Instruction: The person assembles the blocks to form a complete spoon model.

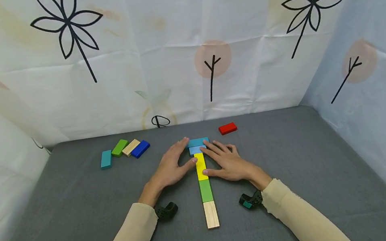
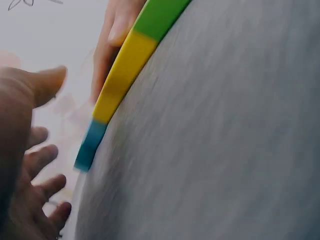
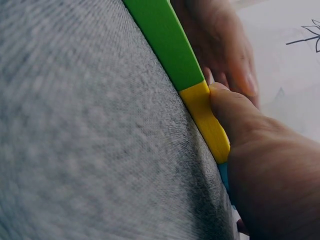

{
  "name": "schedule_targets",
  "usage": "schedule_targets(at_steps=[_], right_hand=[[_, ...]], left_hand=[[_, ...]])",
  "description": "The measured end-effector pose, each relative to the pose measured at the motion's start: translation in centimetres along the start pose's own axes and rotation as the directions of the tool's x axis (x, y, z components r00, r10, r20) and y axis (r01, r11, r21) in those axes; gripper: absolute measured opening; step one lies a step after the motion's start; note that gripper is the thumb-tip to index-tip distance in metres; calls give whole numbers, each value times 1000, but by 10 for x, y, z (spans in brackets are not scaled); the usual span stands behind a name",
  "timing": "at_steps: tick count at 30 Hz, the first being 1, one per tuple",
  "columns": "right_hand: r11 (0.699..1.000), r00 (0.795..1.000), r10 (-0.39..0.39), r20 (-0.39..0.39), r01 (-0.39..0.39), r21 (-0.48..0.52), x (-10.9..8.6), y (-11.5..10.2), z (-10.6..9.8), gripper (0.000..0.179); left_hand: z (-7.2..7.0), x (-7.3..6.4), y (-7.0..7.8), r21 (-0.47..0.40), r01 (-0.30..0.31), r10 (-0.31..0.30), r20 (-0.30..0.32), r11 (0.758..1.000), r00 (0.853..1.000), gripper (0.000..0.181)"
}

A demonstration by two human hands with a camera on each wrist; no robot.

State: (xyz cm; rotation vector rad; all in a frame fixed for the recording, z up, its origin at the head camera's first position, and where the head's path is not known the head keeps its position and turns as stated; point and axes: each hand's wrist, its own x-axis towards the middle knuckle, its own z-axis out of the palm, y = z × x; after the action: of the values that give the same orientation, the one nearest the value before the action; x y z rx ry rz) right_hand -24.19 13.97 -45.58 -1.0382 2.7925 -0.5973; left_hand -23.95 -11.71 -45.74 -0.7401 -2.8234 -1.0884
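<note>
A row of flat blocks runs away from me: a plain wood block [image 1: 211,215], a green block [image 1: 206,191] and a yellow block [image 1: 200,166]. At its far end a light blue block [image 1: 197,150] and a teal block [image 1: 197,142] lie crosswise. My left hand [image 1: 170,164] is left of the row with fingers extended; in the left wrist view they stand apart from the blocks. From the right, my right hand [image 1: 230,161] spreads its fingers over the row's far end. Its thumb [image 3: 225,100] touches the yellow block's side.
At the back left lie a teal block [image 1: 106,159], a green block [image 1: 120,147], a wood block [image 1: 131,147] and a blue block [image 1: 140,148]. A red block [image 1: 228,128] lies at the back right. A printed cloth [image 1: 170,58] hangs behind the grey table [image 1: 81,220].
</note>
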Motion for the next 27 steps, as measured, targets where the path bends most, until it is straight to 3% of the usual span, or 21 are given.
schedule_targets(at_steps=[3,6,11,13,15,23,27], right_hand=[[1000,1000,-1,-2,1,3,0,0,0,79],[1000,1000,-3,-2,3,4,0,1,1,80],[1000,1000,-7,-2,7,3,-1,2,2,79],[1000,1000,-10,-5,10,1,-1,2,2,79],[1000,1000,-14,-9,14,1,-1,2,1,79],[1000,1000,-4,4,4,2,0,2,1,80],[1000,1000,-5,1,5,3,0,2,1,79]], left_hand=[[-10,-1,-6,-45,59,-63,-82,997,995,74],[-20,-4,-17,-51,132,-139,-185,990,973,74],[-35,-9,-39,-51,232,-234,-369,971,899,70],[-38,-11,-45,-59,275,-275,-403,960,873,69],[-40,-13,-49,-71,303,-304,-415,950,858,68],[-41,-15,-46,-65,315,-312,-419,947,853,63],[-40,-15,-45,-127,305,-330,-422,944,844,63]])
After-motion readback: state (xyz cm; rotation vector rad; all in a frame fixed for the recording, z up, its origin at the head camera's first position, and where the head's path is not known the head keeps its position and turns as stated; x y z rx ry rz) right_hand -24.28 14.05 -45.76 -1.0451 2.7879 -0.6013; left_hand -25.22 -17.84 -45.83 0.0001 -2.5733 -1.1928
